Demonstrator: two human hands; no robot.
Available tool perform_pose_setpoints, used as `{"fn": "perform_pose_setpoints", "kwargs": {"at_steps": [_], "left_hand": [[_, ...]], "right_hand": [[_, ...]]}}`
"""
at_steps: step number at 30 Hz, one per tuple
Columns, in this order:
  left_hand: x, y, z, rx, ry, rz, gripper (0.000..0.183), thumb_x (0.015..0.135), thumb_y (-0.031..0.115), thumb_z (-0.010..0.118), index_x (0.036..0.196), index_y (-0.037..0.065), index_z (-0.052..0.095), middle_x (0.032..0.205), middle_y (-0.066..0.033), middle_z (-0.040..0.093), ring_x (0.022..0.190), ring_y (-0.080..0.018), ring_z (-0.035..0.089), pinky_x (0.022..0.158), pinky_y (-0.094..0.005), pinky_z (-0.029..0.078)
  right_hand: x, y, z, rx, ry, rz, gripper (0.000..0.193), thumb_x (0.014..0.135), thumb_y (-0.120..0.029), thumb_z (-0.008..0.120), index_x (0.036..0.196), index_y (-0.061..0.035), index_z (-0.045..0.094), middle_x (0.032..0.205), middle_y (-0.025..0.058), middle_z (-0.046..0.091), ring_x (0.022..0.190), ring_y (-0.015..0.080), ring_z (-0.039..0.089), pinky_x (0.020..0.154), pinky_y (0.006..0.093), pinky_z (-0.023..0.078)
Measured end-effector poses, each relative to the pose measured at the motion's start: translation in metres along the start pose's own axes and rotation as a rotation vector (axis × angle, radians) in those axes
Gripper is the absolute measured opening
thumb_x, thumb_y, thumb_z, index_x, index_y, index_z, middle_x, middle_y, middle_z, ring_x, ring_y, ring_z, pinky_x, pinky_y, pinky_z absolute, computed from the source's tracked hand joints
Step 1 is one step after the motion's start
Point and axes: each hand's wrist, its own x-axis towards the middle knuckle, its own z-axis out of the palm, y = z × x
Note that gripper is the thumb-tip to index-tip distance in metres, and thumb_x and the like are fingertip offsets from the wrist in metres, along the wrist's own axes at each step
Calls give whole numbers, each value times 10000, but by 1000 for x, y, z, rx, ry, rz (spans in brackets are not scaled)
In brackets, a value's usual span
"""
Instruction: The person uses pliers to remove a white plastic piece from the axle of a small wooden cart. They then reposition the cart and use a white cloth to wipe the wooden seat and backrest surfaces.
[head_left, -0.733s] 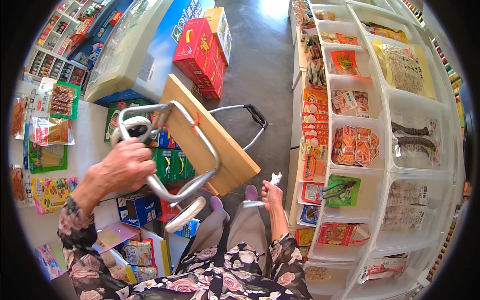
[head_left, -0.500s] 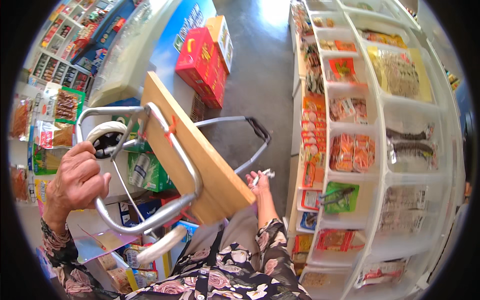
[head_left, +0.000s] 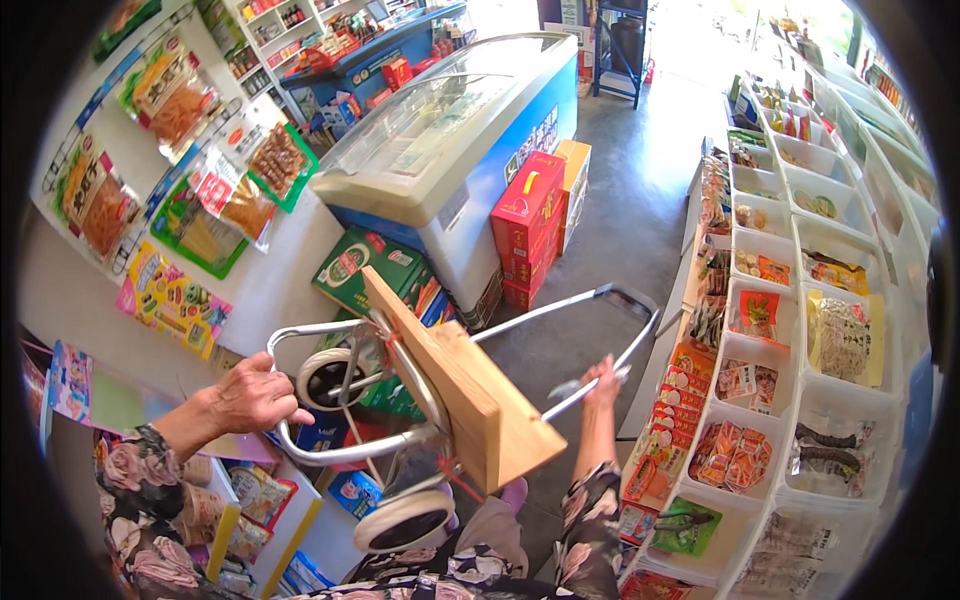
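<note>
A metal hand cart with white-rimmed wheels is tilted in front of me. A thick pale wooden board is fastened to its frame with red ties. My left hand is closed on the cart's curved silver tube at the left, one finger pointing outward. At the right, my right hand is closed on a small whitish thing, too blurred to name. That hand lies over the cart's long handle; whether it grips the tube too, I cannot tell. One wheel shows below the board.
A glass-topped chest freezer stands ahead, with red boxes beside it and green cartons near its front. Clear bins of packaged food line the right. Snack packets hang at left. Grey floor runs between.
My view has lifted and turned, so more of the freezer and aisle shows. The cart's board has tilted, showing its end face. My right hand now overlaps the handle tube.
</note>
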Motion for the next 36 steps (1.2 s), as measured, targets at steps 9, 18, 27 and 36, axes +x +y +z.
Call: {"fn": "perform_pose_setpoints", "kwargs": {"at_steps": [9, 18, 27, 36], "left_hand": [[-99, 94, 157, -137, 285, -414, 251, 707, 247, 717, 623, 123, 516, 648, -17, 509, 595, -150, 522, 504, -298, 325], [-19, 243, 333, -418, 318, -687, 305, 747, 119, 539, 1040, 69, 610, 1085, -135, 570, 1046, -306, 520, 866, -485, 402], [-100, 42, 196, -628, 810, -1228, 639, 826, 102, 572, 1372, -48, 277, 1326, -253, 412, 1234, -362, 402, 1046, -412, 297], [-53, -45, -82, 489, 730, -772, 836, 705, 290, 766, 1351, -3, 324, 1383, -193, 368, 1264, -344, 361, 1021, -468, 233]], "right_hand": [[-147, -122, 271, -300, -496, -406, 142, 889, -175, 597, 808, -83, 528, 532, -44, 372, 454, 83, 397, 413, 238, 340], [-353, -31, 368, -830, -757, -810, 220, 853, -238, 648, 778, -34, 614, 593, -39, 481, 516, 25, 406, 436, 222, 316], [-336, 7, 294, -1085, -958, -1375, 219, 849, -198, 655, 849, 17, 614, 562, 109, 517, 511, 112, 492, 479, 306, 424], [-245, 30, 233, -1200, -958, -1504, 175, 821, -166, 656, 825, -24, 554, 655, 181, 580, 625, 379, 603, 505, 416, 477]]}}
